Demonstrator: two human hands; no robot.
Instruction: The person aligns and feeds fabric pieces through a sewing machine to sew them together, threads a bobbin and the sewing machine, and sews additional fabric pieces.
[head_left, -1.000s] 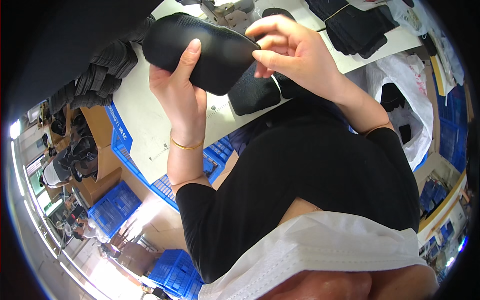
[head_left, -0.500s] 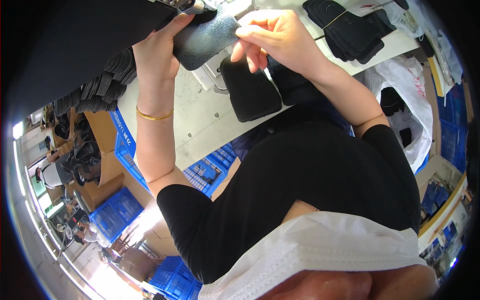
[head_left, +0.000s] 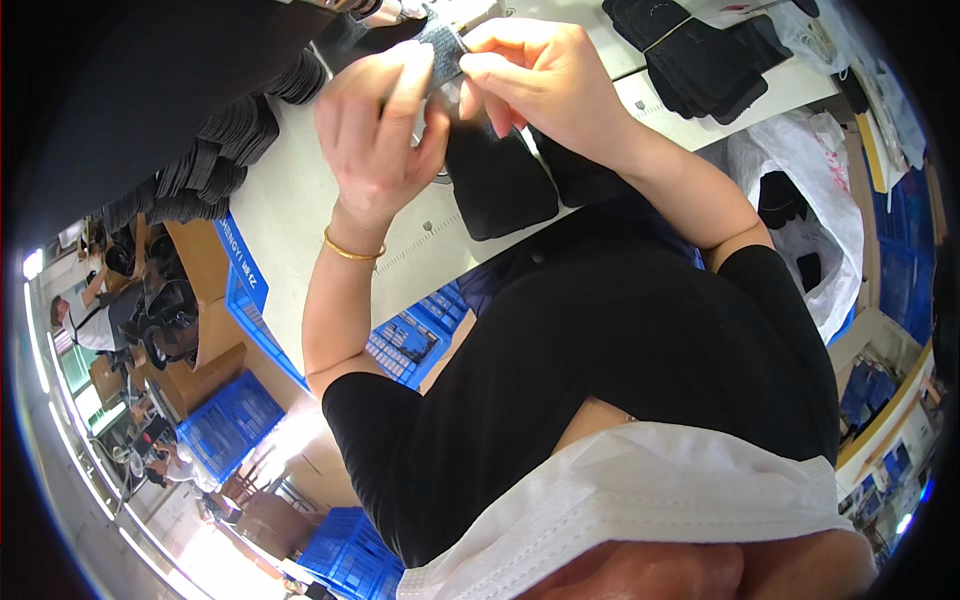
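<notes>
A dark blue-grey textured fabric piece (head_left: 441, 50) is between my hands at the top of the view, beside the metal end of a sewing machine (head_left: 385, 12). My right hand (head_left: 550, 85) pinches its right edge between thumb and forefinger. The fingers of my left hand (head_left: 380, 130) are closed at its left side and cover much of it; the exact hold is partly hidden. Below my hands, a black rounded pad (head_left: 500, 190) lies on the white worktable (head_left: 400, 262), with another dark pad (head_left: 580, 172) to its right.
A banded stack of black pads (head_left: 690, 60) lies at the far right of the table. Several piles of black pieces (head_left: 215, 155) line its left side. A white plastic bag (head_left: 835, 230) with black pieces stands at right. Blue crates (head_left: 405, 345) are below the table edge.
My left hand has turned over and shifted right, its back now showing, and covers more of the fabric piece. My right hand keeps its pinch almost in place.
</notes>
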